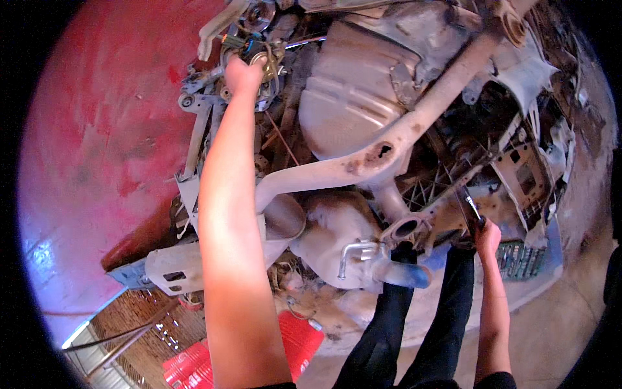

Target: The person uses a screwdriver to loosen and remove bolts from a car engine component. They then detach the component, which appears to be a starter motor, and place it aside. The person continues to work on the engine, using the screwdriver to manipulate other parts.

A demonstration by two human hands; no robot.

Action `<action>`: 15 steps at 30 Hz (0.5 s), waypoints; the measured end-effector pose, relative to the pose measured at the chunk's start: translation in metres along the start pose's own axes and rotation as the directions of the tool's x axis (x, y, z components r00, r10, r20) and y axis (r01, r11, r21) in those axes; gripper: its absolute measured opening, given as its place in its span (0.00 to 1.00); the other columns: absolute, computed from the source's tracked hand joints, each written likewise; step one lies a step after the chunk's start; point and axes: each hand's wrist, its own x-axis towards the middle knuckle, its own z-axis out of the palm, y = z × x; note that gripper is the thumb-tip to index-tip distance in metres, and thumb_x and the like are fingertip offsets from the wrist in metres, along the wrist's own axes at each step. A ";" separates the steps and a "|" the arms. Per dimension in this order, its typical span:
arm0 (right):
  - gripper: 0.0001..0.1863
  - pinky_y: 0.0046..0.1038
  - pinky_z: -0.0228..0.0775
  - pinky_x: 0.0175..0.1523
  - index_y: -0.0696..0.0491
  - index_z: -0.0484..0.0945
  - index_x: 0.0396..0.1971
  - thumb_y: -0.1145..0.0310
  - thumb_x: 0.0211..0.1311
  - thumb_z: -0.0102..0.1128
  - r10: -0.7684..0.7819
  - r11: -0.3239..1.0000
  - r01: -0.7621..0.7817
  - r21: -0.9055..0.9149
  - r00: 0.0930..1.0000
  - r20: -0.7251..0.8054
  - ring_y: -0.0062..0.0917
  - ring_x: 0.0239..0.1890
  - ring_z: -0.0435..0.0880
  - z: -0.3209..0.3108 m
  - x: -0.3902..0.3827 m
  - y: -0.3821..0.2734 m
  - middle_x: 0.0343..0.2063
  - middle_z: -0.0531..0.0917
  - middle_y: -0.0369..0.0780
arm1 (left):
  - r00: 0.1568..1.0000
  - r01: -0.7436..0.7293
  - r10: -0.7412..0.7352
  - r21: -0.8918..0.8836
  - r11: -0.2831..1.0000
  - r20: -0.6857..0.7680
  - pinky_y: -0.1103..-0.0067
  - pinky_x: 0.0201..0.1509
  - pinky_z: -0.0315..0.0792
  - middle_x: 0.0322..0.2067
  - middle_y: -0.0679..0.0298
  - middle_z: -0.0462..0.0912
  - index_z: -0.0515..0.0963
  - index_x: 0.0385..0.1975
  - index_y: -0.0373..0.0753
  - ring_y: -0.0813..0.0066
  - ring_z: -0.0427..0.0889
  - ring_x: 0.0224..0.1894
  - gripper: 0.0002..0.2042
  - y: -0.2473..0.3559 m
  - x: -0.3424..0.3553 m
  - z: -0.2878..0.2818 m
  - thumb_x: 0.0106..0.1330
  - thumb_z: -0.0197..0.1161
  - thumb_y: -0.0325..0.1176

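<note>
At the top left, my left hand (243,75) is closed around a small brass-coloured metal part (272,63) with coloured wires beside it; the fingertips are partly hidden. My right hand (488,236), low on the right, is closed on a hand tool (472,206) with a black grip and a shiny metal shaft. The tool points up and away, toward a rusty beam. Between my hands lies a large heap of used car undercarriage parts. A long bent metal tube (324,170) crosses it, over a dented metal tank or shield (353,97).
A rounded muffler-like canister (340,236) and a short pipe end (408,275) jut out close to my legs. Red ribbed plastic pieces (301,343) lie at lower left. Red-painted floor (103,142) spreads to the left. A green grid (520,260) lies by my right forearm.
</note>
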 end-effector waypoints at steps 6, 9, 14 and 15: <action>0.12 0.44 0.68 0.34 0.52 0.78 0.35 0.68 0.49 0.62 -0.050 0.999 0.049 -0.012 0.994 -0.100 0.48 0.29 0.77 0.032 -0.014 0.107 0.24 0.79 0.50 | 0.997 -0.001 0.003 -0.019 1.000 0.082 0.67 0.48 0.71 0.38 0.45 0.80 0.76 0.36 0.29 0.52 0.80 0.43 0.27 0.054 -0.009 0.020 0.43 0.75 0.45; 0.13 0.45 0.67 0.34 0.55 0.76 0.27 0.60 0.54 0.61 -0.051 0.998 0.056 0.029 0.990 -0.132 0.50 0.31 0.76 0.029 0.018 0.082 0.26 0.78 0.52 | 0.982 -0.188 0.188 0.050 0.981 0.014 0.67 0.47 0.71 0.38 0.45 0.81 0.77 0.36 0.28 0.53 0.80 0.43 0.29 0.065 0.005 -0.006 0.43 0.74 0.49; 0.12 0.42 0.68 0.36 0.53 0.77 0.34 0.60 0.57 0.59 0.016 0.969 0.048 0.242 0.966 -0.258 0.49 0.36 0.77 0.010 0.067 0.045 0.30 0.79 0.50 | 0.988 -0.157 0.155 0.202 0.967 0.025 0.71 0.48 0.71 0.39 0.52 0.82 0.78 0.40 0.30 0.61 0.81 0.42 0.30 0.045 0.023 -0.060 0.45 0.71 0.52; 0.13 0.41 0.68 0.37 0.52 0.78 0.35 0.59 0.57 0.59 0.045 0.973 0.011 0.229 0.971 -0.235 0.48 0.36 0.77 0.000 0.062 0.034 0.31 0.80 0.49 | 0.991 -0.132 0.125 0.247 0.960 0.043 0.72 0.47 0.71 0.39 0.54 0.82 0.78 0.41 0.31 0.64 0.81 0.41 0.29 0.029 0.036 -0.079 0.47 0.71 0.50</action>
